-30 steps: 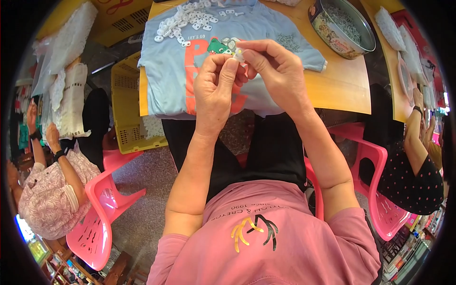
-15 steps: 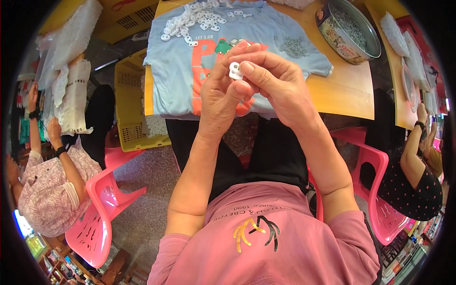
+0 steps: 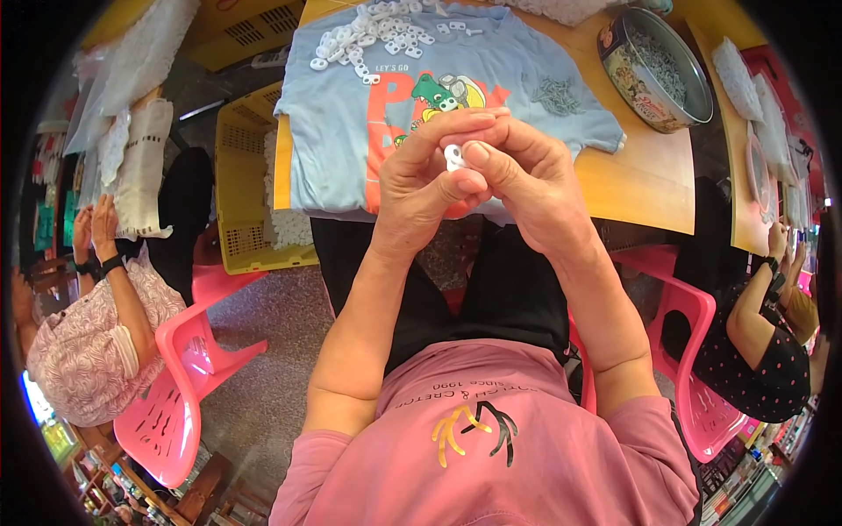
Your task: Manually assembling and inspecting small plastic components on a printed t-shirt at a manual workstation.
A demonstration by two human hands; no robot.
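Just beyond the table's near edge, my two hands meet around a small white plastic piece point(image 3: 453, 157) with a round hole. My left hand point(image 3: 414, 188) is closed, its thumb below the piece and its fingers curled behind. From the other side, the thumb of my right hand point(image 3: 537, 171) presses on the piece. What the hidden fingertips hold behind it cannot be seen. Under and beyond the hands lies a blue T-shirt point(image 3: 326, 110) with a printed cartoon. On it rest a heap of similar white pieces point(image 3: 364, 39) and a small pile of grey metal screws or nails point(image 3: 558, 95).
At the table's point(image 3: 645, 188) right stands an oval tin point(image 3: 630, 92) filled with grey metal fasteners point(image 3: 662, 74). A yellow crate point(image 3: 241, 184) sits left of the table. Pink chairs point(image 3: 180, 386) and people at work point(image 3: 96, 342) are on both sides.
The white piece has tilted between my fingers, and more of it is covered by them. My hands sit slightly lower in the view, and the whole table scene has shifted a little.
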